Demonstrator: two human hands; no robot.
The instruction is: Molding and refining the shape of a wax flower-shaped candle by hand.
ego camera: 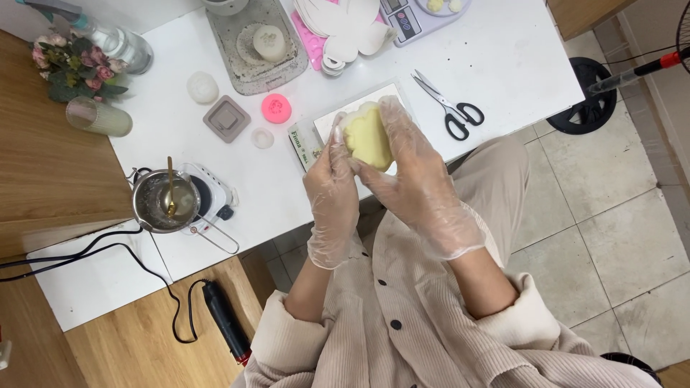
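White table (503, 57) above tiled floor; gloved left hand (332, 188) and right hand (411, 167) press together around a pale yellow block (367, 138), scissors (449, 108) at two o'clock

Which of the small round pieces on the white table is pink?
The pink piece, right of the square grey mould. The ball and small disc are white.

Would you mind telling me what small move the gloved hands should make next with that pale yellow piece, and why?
Probably ease the white mould edge further off: the left hand and right hand both grip the pale yellow piece above the table, and a white rim seems to cling to its top edge.
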